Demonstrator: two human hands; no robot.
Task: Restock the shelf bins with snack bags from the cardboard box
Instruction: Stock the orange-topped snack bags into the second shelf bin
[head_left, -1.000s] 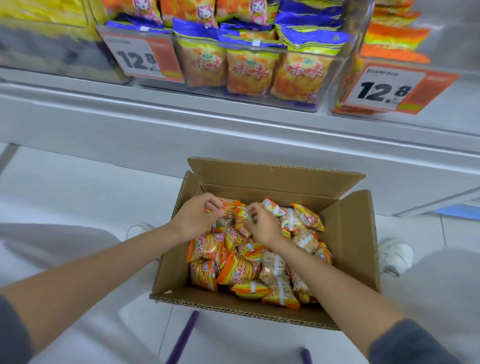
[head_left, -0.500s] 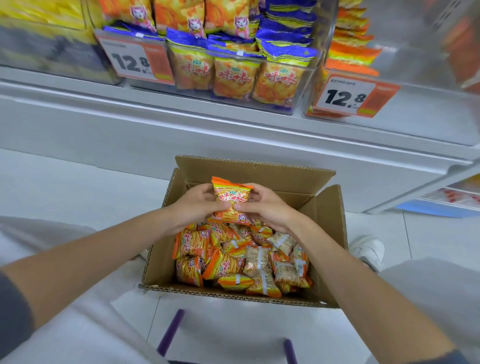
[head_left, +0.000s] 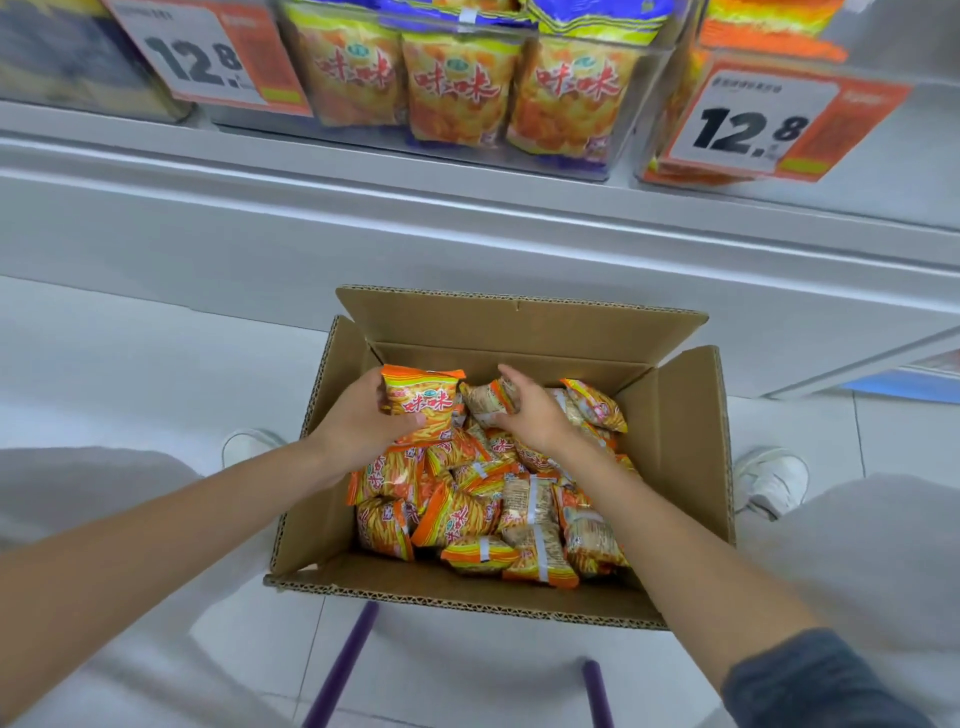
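Two white-and-orange price cards are hanging on the grey shelf edge (head_left: 467, 218), one at upper left (head_left: 208, 57) and one at upper right (head_left: 769, 124), each reading 12.8. Two white shoes, left (head_left: 249, 441) and right (head_left: 769, 478), are resting on the pale tiled floor (head_left: 130, 353). Two purple bars (head_left: 343, 670) are lying at the bottom edge.

Left hand (head_left: 363, 421) grip closed, right hand (head_left: 530, 415) fingers curled — both arms outstretched
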